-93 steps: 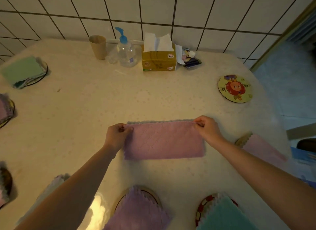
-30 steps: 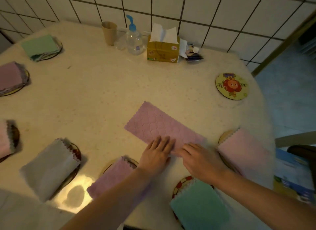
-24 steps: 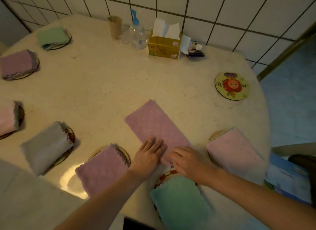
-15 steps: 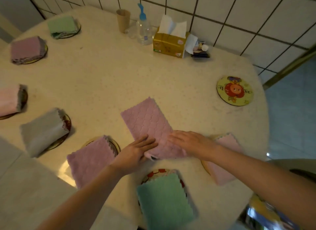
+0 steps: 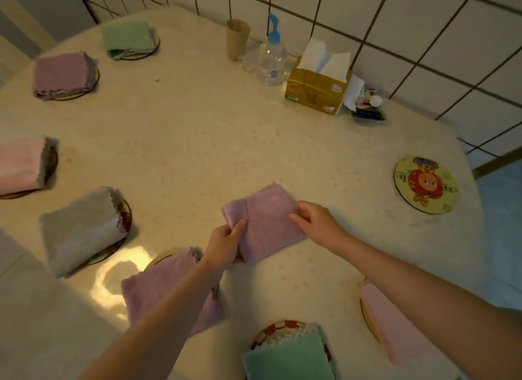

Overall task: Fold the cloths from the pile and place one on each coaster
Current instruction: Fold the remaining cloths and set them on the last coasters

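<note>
Hands work a folded lilac waffle-textured cloth [image 5: 267,224] at desk [image 5: 197,142] centre: left hand [image 5: 223,244] pinches its seven-o'clock corner, right hand [image 5: 313,224] pinches the three-o'clock edge; the bare round cartoon-print coaster [image 5: 426,184] lies toward two o'clock.

Purple cloth [image 5: 267,224] fuzzy, quilted; table [image 5: 197,142] glossy, speckled; wall tiles [image 5: 423,26] glazed.

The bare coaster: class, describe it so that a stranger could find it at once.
Start at the tiled wall and follow the table's right edge towards the person. There lies a round yellow coaster with a red cartoon face. It alone carries no folded cloth.
</note>
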